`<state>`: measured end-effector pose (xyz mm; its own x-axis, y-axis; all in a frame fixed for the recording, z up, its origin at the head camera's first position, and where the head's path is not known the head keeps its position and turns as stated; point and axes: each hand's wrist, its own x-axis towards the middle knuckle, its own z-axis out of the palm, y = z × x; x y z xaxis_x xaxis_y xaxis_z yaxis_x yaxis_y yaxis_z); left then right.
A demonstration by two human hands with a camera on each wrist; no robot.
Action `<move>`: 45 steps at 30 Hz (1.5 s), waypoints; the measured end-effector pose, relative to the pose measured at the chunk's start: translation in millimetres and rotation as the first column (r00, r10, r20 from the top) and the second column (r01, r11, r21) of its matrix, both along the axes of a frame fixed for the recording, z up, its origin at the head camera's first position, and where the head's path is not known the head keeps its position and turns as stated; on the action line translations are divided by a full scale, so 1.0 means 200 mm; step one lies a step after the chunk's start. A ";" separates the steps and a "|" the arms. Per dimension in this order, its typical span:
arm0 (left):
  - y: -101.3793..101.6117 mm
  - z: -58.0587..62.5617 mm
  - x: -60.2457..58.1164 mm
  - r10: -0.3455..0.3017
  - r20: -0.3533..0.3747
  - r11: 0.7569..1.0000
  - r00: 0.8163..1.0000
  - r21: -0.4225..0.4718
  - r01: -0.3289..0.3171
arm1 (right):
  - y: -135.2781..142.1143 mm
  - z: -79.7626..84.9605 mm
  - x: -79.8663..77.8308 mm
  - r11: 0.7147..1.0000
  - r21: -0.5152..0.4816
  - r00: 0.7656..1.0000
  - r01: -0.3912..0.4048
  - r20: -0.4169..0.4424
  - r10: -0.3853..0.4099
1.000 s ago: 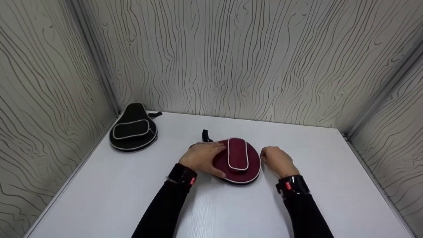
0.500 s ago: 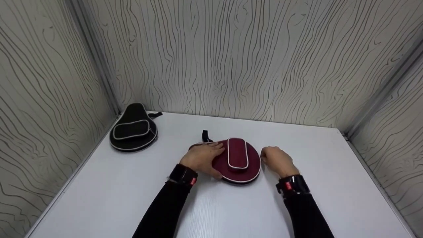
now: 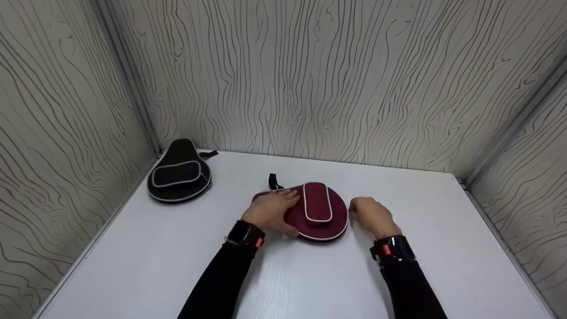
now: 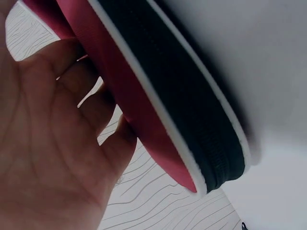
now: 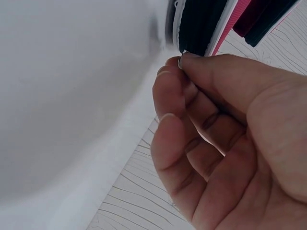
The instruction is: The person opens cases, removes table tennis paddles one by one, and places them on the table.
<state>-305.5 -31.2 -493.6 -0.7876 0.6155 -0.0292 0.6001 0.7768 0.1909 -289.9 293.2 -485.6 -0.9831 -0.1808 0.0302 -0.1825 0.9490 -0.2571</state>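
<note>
A dark red paddle-shaped table tennis bat case [image 3: 290, 217] with white piping lies flat, its round end to the right and a raised pocket [image 3: 317, 202] on top. My left hand [image 3: 271, 212] rests across its narrow end, fingers spread on the fabric. In the left wrist view the fingers [image 4: 91, 91] lie over the red face, beside the dark zippered side band [image 4: 192, 96]. My right hand [image 3: 371, 215] is at the round end. There, in the right wrist view, thumb and forefinger [image 5: 192, 67] pinch what seems the zipper pull, mostly hidden by the fingertips.
A black case [image 3: 177, 173] of the same shape lies at the back left, near the corner of the white table [image 3: 283, 274]. Patterned panels [image 3: 288, 79] enclose the table at the back and both sides. A black strap [image 3: 273, 180] sticks out behind the red case.
The red case's round end has shifted slightly away from me and left. My left hand moves with it a little, while the right hand stays almost in place.
</note>
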 end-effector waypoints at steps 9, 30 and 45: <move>0.01 -0.02 -0.01 0.063 -0.022 0.998 0.998 -0.002 -0.063 | -0.01 -0.01 0.00 1.000 -0.007 1.000 -0.013 0.008 0.013; 0.04 -0.04 0.00 0.191 -0.060 0.981 0.980 0.040 -0.189 | -0.06 -0.04 0.00 0.999 -0.005 0.999 -0.043 -0.021 0.043; 0.10 -0.05 0.02 0.300 -0.096 0.953 0.949 -0.005 -0.302 | -0.11 -0.04 0.01 0.998 0.000 0.998 -0.061 -0.023 0.061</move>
<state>-301.8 -11.2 -503.4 -0.9359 0.3496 0.0434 0.3522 0.9271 0.1283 -288.2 271.1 -494.5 -0.9691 -0.2408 0.0531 -0.2463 0.9356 -0.2529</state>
